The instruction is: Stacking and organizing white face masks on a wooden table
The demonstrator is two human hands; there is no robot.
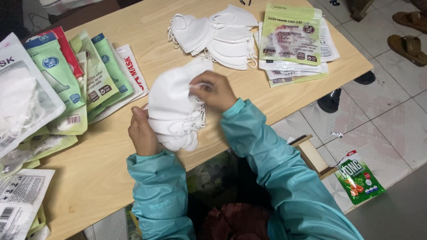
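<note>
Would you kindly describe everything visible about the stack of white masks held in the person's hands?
The stack of white masks is a bundle of folded, soft, fabric-like face masks layered one on another, with thin white ear loops dangling at its right edge. It is held just above the wooden table, tilted, with its top toward the far side. The left hand grips it from the lower left; the right hand pinches its upper right edge. It looks clean and unpackaged.

Single head-worn view, looking steeply down from close above the wooden surface (133, 40); the wearer's sleeves enter from the bottom edge, tiled floor (382, 111) visible at right.
</note>
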